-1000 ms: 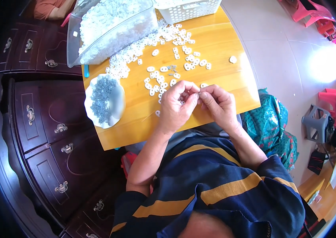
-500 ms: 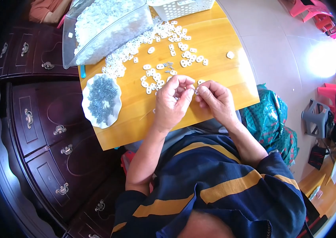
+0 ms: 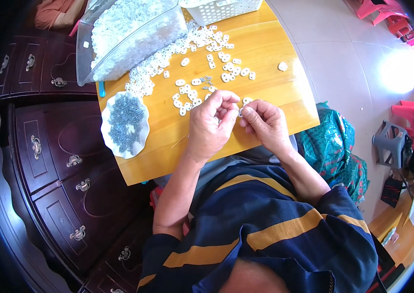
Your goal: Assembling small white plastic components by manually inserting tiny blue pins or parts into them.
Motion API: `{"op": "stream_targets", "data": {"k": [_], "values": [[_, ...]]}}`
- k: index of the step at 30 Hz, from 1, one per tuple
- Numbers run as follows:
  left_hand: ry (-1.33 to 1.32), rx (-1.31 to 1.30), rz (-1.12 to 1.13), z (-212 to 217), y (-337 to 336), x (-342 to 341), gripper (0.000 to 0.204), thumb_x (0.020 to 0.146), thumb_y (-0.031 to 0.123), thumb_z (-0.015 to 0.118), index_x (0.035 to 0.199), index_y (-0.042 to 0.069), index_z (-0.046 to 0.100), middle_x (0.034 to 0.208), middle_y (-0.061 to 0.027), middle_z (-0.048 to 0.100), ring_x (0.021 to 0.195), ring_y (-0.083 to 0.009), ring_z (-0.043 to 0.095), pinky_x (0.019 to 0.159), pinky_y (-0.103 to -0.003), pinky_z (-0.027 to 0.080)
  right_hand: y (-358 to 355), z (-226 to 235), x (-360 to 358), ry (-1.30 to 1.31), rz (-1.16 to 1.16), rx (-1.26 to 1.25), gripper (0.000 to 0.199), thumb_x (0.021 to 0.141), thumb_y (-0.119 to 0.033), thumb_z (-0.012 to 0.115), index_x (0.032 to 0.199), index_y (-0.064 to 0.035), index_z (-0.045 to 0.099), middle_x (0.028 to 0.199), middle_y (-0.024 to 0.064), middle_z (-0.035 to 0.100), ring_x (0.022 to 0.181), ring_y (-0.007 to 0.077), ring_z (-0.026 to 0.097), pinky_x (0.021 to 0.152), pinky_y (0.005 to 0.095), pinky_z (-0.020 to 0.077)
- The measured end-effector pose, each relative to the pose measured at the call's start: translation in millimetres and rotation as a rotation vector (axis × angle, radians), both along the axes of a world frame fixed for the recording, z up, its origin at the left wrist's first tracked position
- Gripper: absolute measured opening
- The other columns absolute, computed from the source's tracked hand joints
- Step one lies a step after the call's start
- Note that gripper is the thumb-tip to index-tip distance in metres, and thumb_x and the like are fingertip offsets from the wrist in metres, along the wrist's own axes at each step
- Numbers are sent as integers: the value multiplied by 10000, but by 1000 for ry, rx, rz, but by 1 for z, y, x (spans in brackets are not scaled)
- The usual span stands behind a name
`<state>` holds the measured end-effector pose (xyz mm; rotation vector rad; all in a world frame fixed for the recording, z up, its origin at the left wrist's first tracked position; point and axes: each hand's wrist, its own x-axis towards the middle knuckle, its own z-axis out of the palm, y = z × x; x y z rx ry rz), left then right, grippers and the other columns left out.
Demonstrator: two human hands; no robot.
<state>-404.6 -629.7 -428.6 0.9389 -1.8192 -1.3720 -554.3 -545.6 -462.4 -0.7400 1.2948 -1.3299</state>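
My left hand [image 3: 212,122] and my right hand [image 3: 268,124] meet above the front part of the wooden table [image 3: 277,44], thumbs and fingers closed in pinches. Between the fingertips is a tiny whitish piece [image 3: 240,112], gripped by my right hand; its details are too small to tell. What the left pinch holds is hidden. Just beyond the hands lie loose white two-holed plastic pieces [image 3: 187,90] and a little group of metal pins [image 3: 207,79]. To the left, a white scalloped dish [image 3: 105,128] holds a heap of similar grey metal pins [image 3: 126,122].
A clear bin [image 3: 141,46] full of white pieces stands at the far left, with a spilled pile beside it. Behind is a white perforated basket [image 3: 224,12]. Dark drawers [image 3: 65,141] flank the left; a green bag [image 3: 329,132] sits right. Another person's arm [image 3: 67,17] shows far left.
Both hands hold nearly the same place and stay pinched together, shifting only very slightly. The whole view has moved a little; nothing on the table has visibly been displaced.
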Motion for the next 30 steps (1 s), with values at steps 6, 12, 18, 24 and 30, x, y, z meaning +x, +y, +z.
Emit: {"op": "stream_targets", "data": {"k": [6,12,18,24,30], "values": [[-36,-55,-1,2,1,-1,194,898,-87,654,1054,28,655,801,-34,684,698,-81,651,645,-246,541,-1,3,0,19,2,28,194,1059,-206,631,1001,-31,692,782,-13,678,627,21,565,581,167,462],[-59,-16,-64,9,-7,0,231,894,-66,668,1105,27,673,814,-36,690,688,-79,647,639,-246,541,-1,4,-2,-14,4,25,210,1063,-220,625,1000,-31,691,782,-12,677,627,26,567,582,174,462],[-111,94,-111,15,-31,-3,232,908,16,718,1139,15,711,924,-32,721,740,-58,630,661,-228,519,-2,2,-10,-168,-93,-1,223,1061,-212,629,977,-11,673,788,-1,670,654,49,575,619,193,480],[-481,-607,3,-9,-63,-30,142,858,110,714,992,69,737,937,-106,706,834,-302,688,745,-413,567,-3,1,-10,-224,-191,-85,215,1067,-209,618,983,-21,679,813,-2,677,674,47,576,632,185,481],[-567,-766,-23,-16,-68,-46,128,872,152,716,976,80,740,969,-93,681,903,-311,673,770,-435,560,-3,-2,-13,-203,-202,-106,212,1069,-202,611,983,-19,675,823,3,679,678,49,576,644,189,489]]}}
